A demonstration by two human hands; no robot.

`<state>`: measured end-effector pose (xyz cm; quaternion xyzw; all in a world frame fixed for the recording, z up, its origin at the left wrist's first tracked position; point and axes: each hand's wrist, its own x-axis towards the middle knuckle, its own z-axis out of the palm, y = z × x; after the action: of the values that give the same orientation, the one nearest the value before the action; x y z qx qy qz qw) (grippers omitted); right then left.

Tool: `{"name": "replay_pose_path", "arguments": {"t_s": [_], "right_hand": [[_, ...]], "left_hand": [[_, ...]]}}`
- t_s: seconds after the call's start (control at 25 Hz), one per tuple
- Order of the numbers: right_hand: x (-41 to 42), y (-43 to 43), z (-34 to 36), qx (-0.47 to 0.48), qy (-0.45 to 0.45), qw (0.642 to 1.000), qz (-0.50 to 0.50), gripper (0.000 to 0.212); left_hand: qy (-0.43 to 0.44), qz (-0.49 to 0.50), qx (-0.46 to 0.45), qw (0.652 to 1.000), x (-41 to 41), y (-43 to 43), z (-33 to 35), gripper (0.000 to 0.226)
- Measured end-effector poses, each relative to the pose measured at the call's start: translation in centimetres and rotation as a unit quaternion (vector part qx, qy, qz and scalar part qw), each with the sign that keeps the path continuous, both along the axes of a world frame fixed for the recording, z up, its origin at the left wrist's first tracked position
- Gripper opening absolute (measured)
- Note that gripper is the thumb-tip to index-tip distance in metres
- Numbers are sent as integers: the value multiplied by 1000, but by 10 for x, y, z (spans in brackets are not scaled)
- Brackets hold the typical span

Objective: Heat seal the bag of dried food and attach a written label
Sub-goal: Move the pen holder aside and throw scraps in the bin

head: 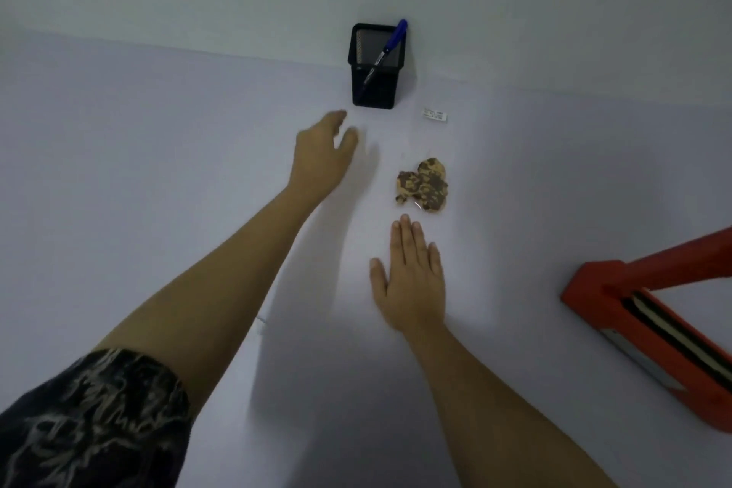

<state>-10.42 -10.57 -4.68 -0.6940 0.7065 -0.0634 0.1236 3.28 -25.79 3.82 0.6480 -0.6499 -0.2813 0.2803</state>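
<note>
The bag of dried food (422, 185) looks featherlight, thin and slippery, its pieces brittle; I'd pinch the empty film near its mouth, not the contents. It lies flat just right of centre: near-invisible clear plastic around mottled brown-and-tan pieces. The right hand (412, 277) rests flat, fingers straight, just below it; the left hand (323, 149), loosely spread and empty, reaches toward the pen holder (375, 67) above.

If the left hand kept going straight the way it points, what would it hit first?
Most likely the black mesh pen holder, with a blue pen in it, standing just beyond the fingertips of the left hand. The hand's height is hard to judge, so it might meet the holder's side or rim.
</note>
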Motion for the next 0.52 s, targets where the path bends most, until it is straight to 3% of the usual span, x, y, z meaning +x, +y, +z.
{"name": "replay_pose_path", "arguments": {"t_s": [0.2,0.4,0.52], "right_hand": [[2,3,-1,26,16,999,9,66],[11,4,5,57,30,998,25,59],[43,33,7,50,-4,998,40,61]], "left_hand": [[-68,-27,54,996,56,136,-31,39],[-62,119,71,988,115,215,-41,28],[-44,132,107,985,123,237,-46,37]]}}
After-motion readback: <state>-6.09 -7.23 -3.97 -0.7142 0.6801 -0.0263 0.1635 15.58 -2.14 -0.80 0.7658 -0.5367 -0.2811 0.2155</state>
